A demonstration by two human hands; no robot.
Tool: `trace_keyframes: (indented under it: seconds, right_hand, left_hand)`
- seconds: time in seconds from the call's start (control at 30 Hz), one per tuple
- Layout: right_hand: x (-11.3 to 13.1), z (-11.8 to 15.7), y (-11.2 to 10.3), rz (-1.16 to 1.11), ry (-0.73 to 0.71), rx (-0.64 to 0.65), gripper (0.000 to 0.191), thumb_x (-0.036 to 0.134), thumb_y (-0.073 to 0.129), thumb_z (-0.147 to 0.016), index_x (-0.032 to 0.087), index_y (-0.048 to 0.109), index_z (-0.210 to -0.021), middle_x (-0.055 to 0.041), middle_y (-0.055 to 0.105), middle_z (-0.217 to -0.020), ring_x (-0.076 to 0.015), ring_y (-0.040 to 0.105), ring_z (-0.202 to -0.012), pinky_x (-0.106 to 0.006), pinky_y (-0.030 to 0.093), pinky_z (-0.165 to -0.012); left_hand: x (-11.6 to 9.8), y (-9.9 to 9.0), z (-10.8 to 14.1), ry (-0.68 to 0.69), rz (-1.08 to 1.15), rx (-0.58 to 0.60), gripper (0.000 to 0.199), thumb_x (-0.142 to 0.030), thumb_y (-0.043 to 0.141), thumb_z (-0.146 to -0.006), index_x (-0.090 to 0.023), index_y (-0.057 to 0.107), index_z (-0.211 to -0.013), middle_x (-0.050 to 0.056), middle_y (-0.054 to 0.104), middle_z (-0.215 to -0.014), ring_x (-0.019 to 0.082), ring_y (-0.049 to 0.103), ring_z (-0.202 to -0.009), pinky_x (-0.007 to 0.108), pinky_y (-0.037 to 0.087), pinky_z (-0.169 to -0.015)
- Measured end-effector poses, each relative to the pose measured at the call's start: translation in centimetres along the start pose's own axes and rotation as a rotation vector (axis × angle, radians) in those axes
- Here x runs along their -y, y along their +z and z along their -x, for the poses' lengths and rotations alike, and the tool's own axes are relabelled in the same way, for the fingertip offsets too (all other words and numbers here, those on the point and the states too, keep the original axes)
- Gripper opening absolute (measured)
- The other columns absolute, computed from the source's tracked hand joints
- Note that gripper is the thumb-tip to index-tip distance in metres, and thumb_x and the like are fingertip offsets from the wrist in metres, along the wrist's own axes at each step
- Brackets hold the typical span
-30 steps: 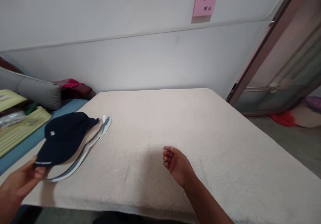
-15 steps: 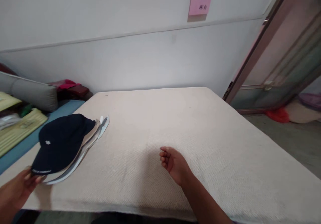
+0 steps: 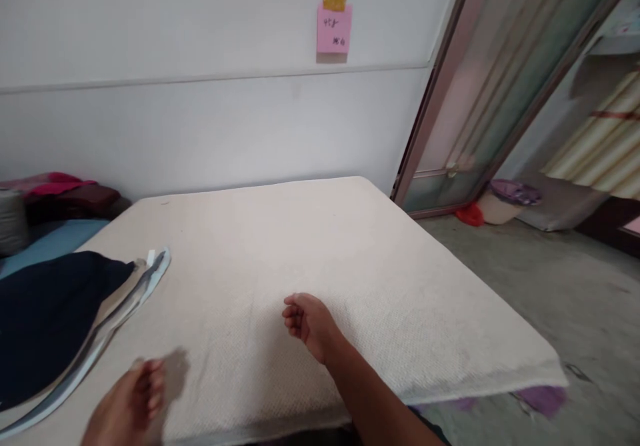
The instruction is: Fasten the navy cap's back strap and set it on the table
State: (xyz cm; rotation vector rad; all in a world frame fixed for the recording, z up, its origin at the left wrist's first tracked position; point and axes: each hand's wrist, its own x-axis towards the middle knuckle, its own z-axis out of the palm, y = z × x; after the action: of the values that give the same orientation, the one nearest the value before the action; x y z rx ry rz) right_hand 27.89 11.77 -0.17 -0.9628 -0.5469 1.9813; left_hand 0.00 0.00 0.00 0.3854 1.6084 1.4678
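Stacked caps lie at the left of the cream cloth-covered table (image 3: 300, 246), a navy cap (image 3: 45, 319) on top and pale brims showing beneath it. My left hand (image 3: 127, 403) is to the right of the stack near the front edge, apart from the caps, its fingers curled in with nothing in them. Over the middle of the cloth hovers my right hand (image 3: 307, 323), fingers curled together and holding nothing.
A pink note (image 3: 334, 31) is taped to the white wall behind the table. Dark red and pink items (image 3: 65, 193) and a grey cushion (image 3: 11, 223) sit at the left. On the right are a sliding door (image 3: 455, 86) and a bin (image 3: 500, 206) on the floor.
My left hand has let go of the caps' brims and moved right. The view has turned to the right, so the caps appear further left. My right hand keeps its curled pose.
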Motion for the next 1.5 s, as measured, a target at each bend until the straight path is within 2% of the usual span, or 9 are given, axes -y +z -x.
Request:
trace_keyframes:
  seconds: [0.1, 0.17, 0.23, 0.33, 0.4, 0.53, 0.7, 1.0, 1.5]
  right_hand:
    - [1.5, 0.7, -0.2, 0.077, -0.205, 0.026, 0.041, 0.056, 0.053, -0.078, 0.015, 0.056, -0.08, -0.002, 0.058, -0.064, -0.0109, 0.053, -0.05, -0.023, 0.035, -0.047]
    - [2.8, 2.0, 0.0, 0.17, -0.374, 0.05, 0.048, 0.063, 0.049, -0.079, 0.015, 0.057, -0.078, -0.0021, 0.057, -0.064, -0.0112, 0.052, -0.051, -0.024, 0.035, -0.048]
    - [4.4, 3.8, 0.5, 0.237, -0.511, 0.081, 0.052, 0.066, 0.044, -0.08, 0.016, 0.057, -0.076, -0.0015, 0.055, -0.062, -0.0108, 0.049, -0.05, -0.024, 0.035, -0.048]
    - [7.1, 7.0, 1.9, 0.327, -0.685, 0.086, 0.062, 0.071, 0.031, -0.082, 0.015, 0.057, -0.072, -0.0009, 0.05, -0.058, -0.0103, 0.044, -0.049, -0.025, 0.035, -0.05]
    - [8.9, 8.6, 3.0, 0.399, -0.774, 0.065, 0.068, 0.074, 0.026, -0.081, 0.016, 0.057, -0.067, -0.0008, 0.048, -0.056, -0.0098, 0.041, -0.049, -0.024, 0.033, -0.05]
    - [12.0, 9.8, 4.6, 0.477, -0.787, 0.057, 0.075, 0.079, 0.018, -0.077, 0.016, 0.055, -0.061, 0.0, 0.044, -0.052, -0.0089, 0.037, -0.046, -0.024, 0.028, -0.047]
    - [13.7, 10.0, 5.4, 0.477, -0.789, 0.046, 0.076, 0.079, 0.015, -0.077, 0.016, 0.054, -0.059, 0.0007, 0.042, -0.052, -0.0079, 0.035, -0.045, -0.023, 0.026, -0.045]
    - [13.7, 10.2, 5.5, 0.466, -0.788, 0.059, 0.075, 0.078, 0.017, -0.079, 0.016, 0.054, -0.059, 0.0013, 0.042, -0.05, -0.0072, 0.034, -0.043, -0.023, 0.024, -0.044]
    - [12.7, 9.4, 4.6, 0.485, -0.767, 0.04, 0.076, 0.076, 0.014, -0.08, 0.015, 0.053, -0.06, 0.001, 0.042, -0.05, -0.0069, 0.035, -0.043, -0.021, 0.024, -0.043]
  left_hand:
    - [-1.6, 8.7, 3.4, 0.055, 0.03, 0.242, 0.031, -0.049, 0.063, -0.072, -0.018, 0.061, -0.071, -0.003, 0.049, -0.05, 0.009, 0.039, -0.042, 0.02, 0.034, -0.04]
    - [-2.8, 13.2, 5.6, 0.135, 0.003, 0.414, 0.046, -0.059, 0.047, -0.079, -0.017, 0.059, -0.065, -0.001, 0.047, -0.047, 0.009, 0.034, -0.041, 0.022, 0.03, -0.04]
    - [-4.1, 16.3, 7.6, 0.207, -0.021, 0.512, 0.06, -0.068, 0.034, -0.08, -0.017, 0.058, -0.061, -0.002, 0.039, -0.04, 0.01, 0.029, -0.04, 0.022, 0.027, -0.041]
    - [-6.1, 18.6, 9.4, 0.3, -0.031, 0.557, 0.071, -0.08, 0.025, -0.072, -0.018, 0.055, -0.053, -0.002, 0.032, -0.038, 0.01, 0.025, -0.039, 0.024, 0.021, -0.039]
    - [-7.5, 19.1, 10.0, 0.323, -0.036, 0.605, 0.076, -0.084, 0.021, -0.068, -0.018, 0.053, -0.051, -0.003, 0.03, -0.037, 0.009, 0.023, -0.038, 0.024, 0.018, -0.038]
    - [-10.4, 19.5, 10.5, 0.316, -0.054, 0.663, 0.079, -0.087, 0.016, -0.063, -0.018, 0.051, -0.05, -0.003, 0.029, -0.036, 0.007, 0.02, -0.036, 0.023, 0.014, -0.036]
    - [-12.3, 19.2, 10.9, 0.273, -0.035, 0.669, 0.081, -0.089, 0.014, -0.061, -0.017, 0.049, -0.048, -0.003, 0.029, -0.035, 0.006, 0.02, -0.033, 0.021, 0.013, -0.035]
    - [-12.6, 18.1, 10.9, 0.274, -0.03, 0.653, 0.079, -0.088, 0.015, -0.063, -0.017, 0.049, -0.049, -0.004, 0.029, -0.036, 0.005, 0.018, -0.034, 0.02, 0.011, -0.036]
    - [-12.2, 17.8, 9.8, 0.272, 0.003, 0.63, 0.076, -0.084, 0.015, -0.069, -0.017, 0.047, -0.05, -0.005, 0.029, -0.036, 0.005, 0.018, -0.034, 0.02, 0.011, -0.036]
